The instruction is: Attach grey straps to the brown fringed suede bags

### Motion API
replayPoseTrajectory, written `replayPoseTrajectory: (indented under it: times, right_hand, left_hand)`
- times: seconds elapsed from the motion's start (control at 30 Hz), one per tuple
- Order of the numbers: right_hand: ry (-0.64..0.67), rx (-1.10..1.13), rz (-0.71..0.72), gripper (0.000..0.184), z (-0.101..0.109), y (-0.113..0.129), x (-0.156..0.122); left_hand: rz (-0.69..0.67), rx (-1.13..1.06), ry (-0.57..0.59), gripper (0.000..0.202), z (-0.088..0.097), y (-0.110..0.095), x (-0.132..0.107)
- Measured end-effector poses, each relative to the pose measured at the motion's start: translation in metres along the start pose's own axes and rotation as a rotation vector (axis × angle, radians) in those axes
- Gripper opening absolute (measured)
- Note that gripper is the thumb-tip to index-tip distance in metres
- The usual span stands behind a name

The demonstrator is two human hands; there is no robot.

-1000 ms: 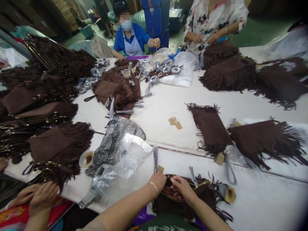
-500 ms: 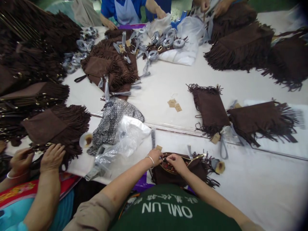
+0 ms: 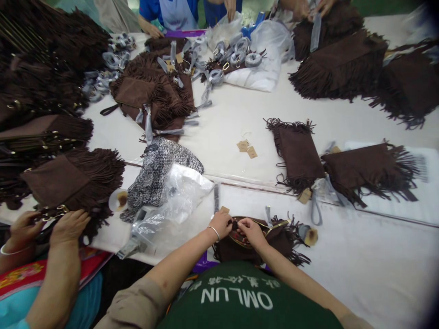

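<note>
A dark brown fringed bag [image 3: 236, 252] lies on the table close to my body, its gold-edged zip opening spread and a patterned lining showing. My left hand [image 3: 220, 225], with a bracelet at the wrist, is closed on the left end of the opening; a small dark bit shows at its fingertips. Just to the right, my right hand [image 3: 251, 232] pinches the bag's edge at the opening, its fingertips partly hidden. A grey wrapped strap [image 3: 216, 198] and a tan tag [image 3: 224, 209] lie behind my left hand.
Clear plastic [image 3: 181, 187] and black-and-white cloth [image 3: 164, 162] lie to the left. Finished-looking fringed bags [image 3: 298, 148] rest at right; brown bag piles [image 3: 51, 178] stand at left. Co-workers' hands [image 3: 70, 226] work at the left and far side. Loose tags [image 3: 247, 148] lie mid-table.
My hands stay at the bag's opening with only slight finger movement, and a dark bit now shows between them. A far co-worker's hand has lifted. The view has shifted slightly.
</note>
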State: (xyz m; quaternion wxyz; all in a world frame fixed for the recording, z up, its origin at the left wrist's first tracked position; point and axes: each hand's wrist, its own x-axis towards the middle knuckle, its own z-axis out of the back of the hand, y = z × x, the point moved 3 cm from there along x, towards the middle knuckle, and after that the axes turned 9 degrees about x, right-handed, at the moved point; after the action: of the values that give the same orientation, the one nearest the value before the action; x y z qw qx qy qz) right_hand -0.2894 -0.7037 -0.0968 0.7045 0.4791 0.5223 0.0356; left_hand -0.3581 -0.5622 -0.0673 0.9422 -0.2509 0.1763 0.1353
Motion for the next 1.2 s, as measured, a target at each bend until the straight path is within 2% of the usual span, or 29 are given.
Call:
replayPoseTrajectory:
  times: [0.1,0.27,0.53,0.63,0.77,0.9,1.07,1.2]
  right_hand:
    - [0.003,-0.077,0.054,0.022,-0.003,0.007,0.002]
    - [-0.025,-0.206,0.095,0.017,-0.005,0.016,0.003]
    - [-0.027,-0.283,0.182,0.015,-0.006,0.021,-0.002]
    - [-0.041,-0.292,0.207,0.014,-0.007,0.024,-0.002]
    - [-0.055,-0.262,0.224,0.017,-0.006,0.028,-0.002]
    - [-0.046,-0.129,0.181,0.026,-0.005,0.026,0.001]
    - [0.042,-0.022,0.190,0.019,-0.007,0.025,0.005]
    - [0.042,-0.002,0.215,0.019,-0.007,0.024,0.006]
  left_hand:
    - [0.122,-0.174,0.048,0.017,0.001,0.009,0.002]
    - [0.243,-0.349,0.148,0.020,0.002,0.016,0.008]
    - [0.291,-0.515,0.113,0.023,0.000,0.017,0.008]
    - [0.269,-0.487,0.085,0.022,0.006,0.012,0.010]
    - [0.152,-0.376,0.037,0.020,0.017,0.003,0.015]
    - [0.052,-0.302,-0.015,0.016,0.023,-0.003,0.016]
    - [0.076,-0.402,-0.013,0.024,0.020,0.005,0.010]
    - [-0.035,-0.200,0.029,0.018,0.021,0.007,0.008]
